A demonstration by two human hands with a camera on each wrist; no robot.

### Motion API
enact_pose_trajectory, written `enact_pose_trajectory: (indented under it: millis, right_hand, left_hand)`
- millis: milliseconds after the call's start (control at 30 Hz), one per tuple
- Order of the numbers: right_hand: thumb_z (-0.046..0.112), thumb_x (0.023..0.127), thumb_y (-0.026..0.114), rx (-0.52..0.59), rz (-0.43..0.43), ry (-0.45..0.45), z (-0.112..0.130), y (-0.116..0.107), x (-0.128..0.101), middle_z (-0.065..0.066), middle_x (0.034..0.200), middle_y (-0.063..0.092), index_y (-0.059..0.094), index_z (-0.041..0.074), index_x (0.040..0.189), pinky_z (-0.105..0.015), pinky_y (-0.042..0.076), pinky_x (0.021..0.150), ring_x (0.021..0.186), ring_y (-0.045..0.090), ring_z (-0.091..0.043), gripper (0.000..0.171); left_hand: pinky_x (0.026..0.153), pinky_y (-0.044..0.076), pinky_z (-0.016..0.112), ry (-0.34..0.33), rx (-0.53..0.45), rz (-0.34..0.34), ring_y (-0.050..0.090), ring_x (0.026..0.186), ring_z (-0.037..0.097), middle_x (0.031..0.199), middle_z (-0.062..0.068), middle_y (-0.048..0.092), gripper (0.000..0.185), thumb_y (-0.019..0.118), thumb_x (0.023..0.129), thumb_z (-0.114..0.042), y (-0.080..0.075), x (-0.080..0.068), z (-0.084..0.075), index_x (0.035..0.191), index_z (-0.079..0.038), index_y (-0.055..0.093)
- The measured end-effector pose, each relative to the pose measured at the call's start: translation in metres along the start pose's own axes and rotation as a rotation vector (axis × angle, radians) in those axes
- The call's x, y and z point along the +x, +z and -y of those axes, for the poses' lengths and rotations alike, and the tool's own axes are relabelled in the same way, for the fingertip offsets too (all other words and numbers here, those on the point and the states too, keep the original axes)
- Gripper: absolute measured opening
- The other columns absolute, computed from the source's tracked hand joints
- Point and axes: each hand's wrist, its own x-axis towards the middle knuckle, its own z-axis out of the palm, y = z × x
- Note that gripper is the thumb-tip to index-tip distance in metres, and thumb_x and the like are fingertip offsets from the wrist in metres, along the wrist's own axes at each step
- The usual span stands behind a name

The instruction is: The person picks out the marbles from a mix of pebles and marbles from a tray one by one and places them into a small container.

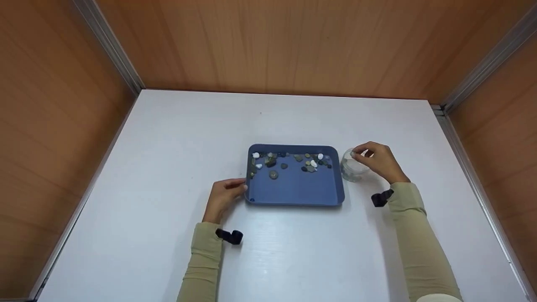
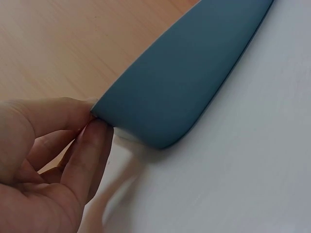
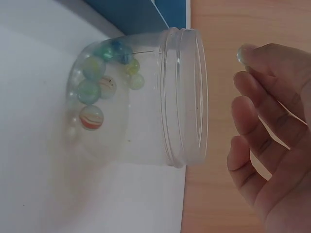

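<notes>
Overhead, white table (image 1: 168, 167) within wood-panelled walls (image 1: 293, 42), metal-edged corners.

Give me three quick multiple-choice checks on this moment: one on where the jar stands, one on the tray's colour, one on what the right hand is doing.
1. Where does the clear plastic jar stand?
A. Inside the tray
B. On the table, just right of the tray
C. At the table's far left edge

2. What colour is the tray?
A. Blue
B. Red
C. White

3. What is the right hand doing?
A. Lying flat on the table
B. Gripping the tray's rim
C. Pinching a glass marble at the jar's mouth

Answers: 1 B, the head view shows the jar beside the tray's right edge; 2 A, blue in every view; 3 C, the right wrist view shows a marble at the fingertips above the open jar.
</notes>
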Motion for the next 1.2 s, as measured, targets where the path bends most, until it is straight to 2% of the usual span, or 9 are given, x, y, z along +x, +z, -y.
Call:
enact_pose_trajectory:
  millis: [300, 533, 833, 1200]
  right_hand:
    - [0.024, 0.091, 0.068, -0.004, -0.004, 0.036, -0.006, -0.002, -0.001, -0.011, 0.105, 0.069, 0.071, 0.008, 0.105, -0.024, 0.046, 0.068, 0.086, 0.057, -0.022, 0.022]
    - [0.024, 0.09, 0.068, 0.0, -0.009, 0.032, -0.009, -0.004, -0.002, -0.01, 0.107, 0.069, 0.072, 0.008, 0.105, -0.022, 0.046, 0.068, 0.086, 0.057, -0.021, 0.022]
    - [0.023, 0.09, 0.068, -0.014, -0.026, 0.037, -0.013, -0.006, -0.003, -0.011, 0.105, 0.069, 0.071, 0.007, 0.105, -0.023, 0.045, 0.069, 0.088, 0.058, -0.023, 0.023]
    - [0.02, 0.091, 0.066, -0.039, -0.037, 0.033, -0.013, -0.007, -0.003, -0.015, 0.106, 0.068, 0.07, 0.002, 0.109, -0.021, 0.044, 0.07, 0.089, 0.058, -0.025, 0.025]
  left_hand:
    - [0.085, 0.053, 0.03, -0.019, 0.0, 0.006, 0.062, 0.1, 0.019, 0.113, 0.012, 0.068, 0.028, 0.073, 0.083, -0.011, -0.001, 0.001, 0.0, 0.11, -0.006, 0.072]
    - [0.084, 0.053, 0.028, -0.037, -0.017, 0.006, 0.062, 0.099, 0.018, 0.112, 0.011, 0.068, 0.028, 0.074, 0.082, -0.009, 0.0, 0.001, -0.001, 0.11, -0.007, 0.072]
    - [0.082, 0.053, 0.028, -0.015, -0.036, 0.01, 0.062, 0.097, 0.018, 0.11, 0.012, 0.069, 0.029, 0.074, 0.081, -0.009, 0.0, 0.001, -0.001, 0.11, -0.005, 0.072]
    - [0.091, 0.052, 0.033, -0.047, -0.024, 0.02, 0.062, 0.104, 0.022, 0.117, 0.013, 0.066, 0.031, 0.074, 0.082, -0.01, -0.001, 0.0, -0.003, 0.112, -0.006, 0.071]
